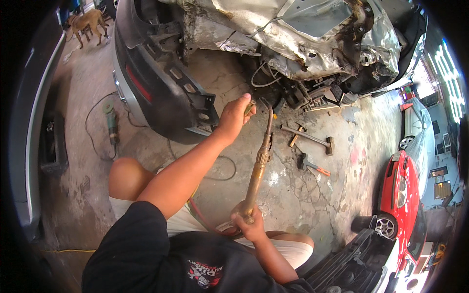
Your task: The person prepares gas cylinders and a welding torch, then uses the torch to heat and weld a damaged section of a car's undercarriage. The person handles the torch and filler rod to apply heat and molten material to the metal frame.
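A brass gas torch (257, 178) with a bent metal tip stands tilted upward in front of me. My right hand (248, 223) is closed round the lower end of its handle. Red and green hoses (200, 213) run beside my leg toward that end. Beside the torch tip, to its left, my left hand (235, 117) is closed with the thumb on top. Between its fingers shows a small greenish object (249, 108) that looks like a lighter, mostly hidden by the hand. No flame can be seen at the tip.
Hammers (312, 138) (312, 166) lie on the concrete floor to the right. A damaged car body (293, 44) is ahead, with a black bumper (161, 93) at left. Further left are a green angle grinder (112, 122) and a dog (88, 24). A red car (403, 195) stands at right.
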`<action>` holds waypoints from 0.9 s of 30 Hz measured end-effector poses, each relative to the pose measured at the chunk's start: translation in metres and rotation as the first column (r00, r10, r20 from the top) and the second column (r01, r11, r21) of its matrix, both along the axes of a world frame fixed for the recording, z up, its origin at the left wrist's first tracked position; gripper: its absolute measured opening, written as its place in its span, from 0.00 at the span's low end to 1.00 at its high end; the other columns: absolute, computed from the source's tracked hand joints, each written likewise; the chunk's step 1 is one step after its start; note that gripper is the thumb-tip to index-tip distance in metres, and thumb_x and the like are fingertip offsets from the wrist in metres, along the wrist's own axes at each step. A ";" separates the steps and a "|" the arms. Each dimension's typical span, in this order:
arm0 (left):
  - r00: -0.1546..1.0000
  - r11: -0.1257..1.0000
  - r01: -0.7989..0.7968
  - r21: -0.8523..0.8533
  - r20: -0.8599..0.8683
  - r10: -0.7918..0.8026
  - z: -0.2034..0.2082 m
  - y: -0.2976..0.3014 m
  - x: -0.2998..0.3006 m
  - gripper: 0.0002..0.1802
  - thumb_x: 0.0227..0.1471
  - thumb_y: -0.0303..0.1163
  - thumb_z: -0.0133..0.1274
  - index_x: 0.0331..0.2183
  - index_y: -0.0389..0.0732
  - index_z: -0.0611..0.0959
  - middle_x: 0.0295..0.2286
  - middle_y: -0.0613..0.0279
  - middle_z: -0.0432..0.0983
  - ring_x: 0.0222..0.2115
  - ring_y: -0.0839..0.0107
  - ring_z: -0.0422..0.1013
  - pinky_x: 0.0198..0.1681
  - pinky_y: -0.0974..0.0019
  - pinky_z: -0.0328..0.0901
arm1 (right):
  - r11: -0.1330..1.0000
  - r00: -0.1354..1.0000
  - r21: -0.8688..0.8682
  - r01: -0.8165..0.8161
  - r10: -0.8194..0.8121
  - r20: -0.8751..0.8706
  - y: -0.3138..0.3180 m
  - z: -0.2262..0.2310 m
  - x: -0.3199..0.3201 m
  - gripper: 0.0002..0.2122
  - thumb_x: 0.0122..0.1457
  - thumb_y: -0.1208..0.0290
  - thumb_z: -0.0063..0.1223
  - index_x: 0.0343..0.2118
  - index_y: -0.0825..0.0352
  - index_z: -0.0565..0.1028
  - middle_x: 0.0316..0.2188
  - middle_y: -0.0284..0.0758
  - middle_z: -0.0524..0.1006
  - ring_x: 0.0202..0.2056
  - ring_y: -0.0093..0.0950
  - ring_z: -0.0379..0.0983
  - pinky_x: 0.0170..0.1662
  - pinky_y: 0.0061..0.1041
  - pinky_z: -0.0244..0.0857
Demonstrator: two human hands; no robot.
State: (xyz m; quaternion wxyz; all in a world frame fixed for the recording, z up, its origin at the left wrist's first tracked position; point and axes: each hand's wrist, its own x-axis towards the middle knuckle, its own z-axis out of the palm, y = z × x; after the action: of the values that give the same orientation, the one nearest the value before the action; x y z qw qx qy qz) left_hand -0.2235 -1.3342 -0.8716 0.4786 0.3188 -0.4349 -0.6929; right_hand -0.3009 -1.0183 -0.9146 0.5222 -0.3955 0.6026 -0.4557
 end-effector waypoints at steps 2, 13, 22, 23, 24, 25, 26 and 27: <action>0.995 0.997 0.067 0.032 -0.073 -0.064 0.003 0.000 0.003 0.32 0.68 0.59 0.43 0.26 0.41 0.81 0.17 0.73 0.68 0.19 0.79 0.61 0.27 0.70 0.57 | 1.000 1.000 0.003 -0.005 0.005 0.006 0.003 -0.001 -0.002 0.14 0.62 0.72 0.69 0.44 0.66 0.72 0.31 0.29 0.76 0.30 0.19 0.73 0.33 0.24 0.71; 0.986 0.947 0.059 0.316 -0.164 -0.007 0.024 0.014 -0.012 0.30 0.72 0.52 0.38 0.32 0.38 0.81 0.23 0.66 0.70 0.19 0.77 0.62 0.21 0.71 0.54 | 0.997 1.000 0.078 0.006 -0.007 0.009 0.005 0.000 0.001 0.15 0.61 0.70 0.69 0.43 0.66 0.72 0.32 0.28 0.77 0.33 0.19 0.73 0.37 0.23 0.70; 0.970 0.906 0.090 0.414 -0.241 0.014 0.037 0.016 -0.010 0.30 0.71 0.55 0.42 0.33 0.37 0.80 0.25 0.64 0.71 0.19 0.77 0.65 0.20 0.71 0.56 | 0.999 0.999 0.042 0.012 -0.010 -0.040 0.004 -0.001 0.000 0.15 0.62 0.68 0.70 0.43 0.66 0.73 0.30 0.28 0.77 0.30 0.19 0.72 0.34 0.23 0.70; 0.967 0.905 0.092 0.414 -0.253 0.018 0.037 0.016 -0.011 0.30 0.70 0.55 0.42 0.33 0.37 0.80 0.25 0.64 0.71 0.19 0.77 0.65 0.20 0.71 0.57 | 1.000 0.996 -0.002 -0.003 0.003 -0.093 0.004 -0.003 0.000 0.15 0.62 0.68 0.70 0.43 0.66 0.73 0.30 0.28 0.77 0.29 0.19 0.72 0.34 0.23 0.70; 0.964 0.905 0.093 0.415 -0.263 0.022 0.037 0.016 -0.010 0.30 0.70 0.55 0.43 0.33 0.37 0.80 0.25 0.64 0.71 0.19 0.76 0.65 0.20 0.71 0.57 | 1.000 0.997 0.020 0.002 0.000 -0.079 0.004 -0.003 0.000 0.15 0.62 0.68 0.70 0.43 0.66 0.73 0.30 0.28 0.77 0.29 0.19 0.72 0.34 0.23 0.70; 0.965 0.899 0.088 0.429 -0.261 0.030 0.036 0.015 -0.010 0.29 0.70 0.55 0.42 0.33 0.37 0.80 0.25 0.63 0.71 0.20 0.76 0.65 0.20 0.71 0.57 | 0.999 0.998 0.042 0.007 -0.004 -0.064 0.005 -0.003 0.000 0.15 0.62 0.68 0.70 0.43 0.66 0.73 0.30 0.28 0.77 0.30 0.19 0.72 0.35 0.23 0.70; 0.965 0.892 0.084 0.443 -0.259 0.037 0.036 0.015 -0.009 0.29 0.71 0.55 0.42 0.33 0.37 0.79 0.25 0.63 0.72 0.20 0.76 0.66 0.20 0.71 0.57 | 0.998 0.999 0.064 0.011 -0.008 -0.050 0.005 -0.004 0.000 0.15 0.62 0.68 0.70 0.43 0.66 0.73 0.30 0.28 0.77 0.30 0.19 0.72 0.35 0.23 0.70; 0.965 0.886 0.081 0.456 -0.257 0.044 0.037 0.015 -0.009 0.29 0.71 0.54 0.42 0.33 0.37 0.79 0.25 0.63 0.72 0.20 0.76 0.66 0.20 0.71 0.57 | 0.999 0.998 0.043 0.009 -0.006 -0.056 0.005 -0.004 0.000 0.15 0.62 0.68 0.70 0.43 0.66 0.73 0.30 0.28 0.77 0.30 0.19 0.72 0.36 0.23 0.70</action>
State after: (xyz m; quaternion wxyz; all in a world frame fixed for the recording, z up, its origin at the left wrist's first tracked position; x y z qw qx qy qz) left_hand -0.2329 -1.3195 -0.8342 0.4350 0.3257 -0.1934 -0.8169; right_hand -0.3010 -1.0134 -0.9187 0.5118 -0.3945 0.6283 -0.4333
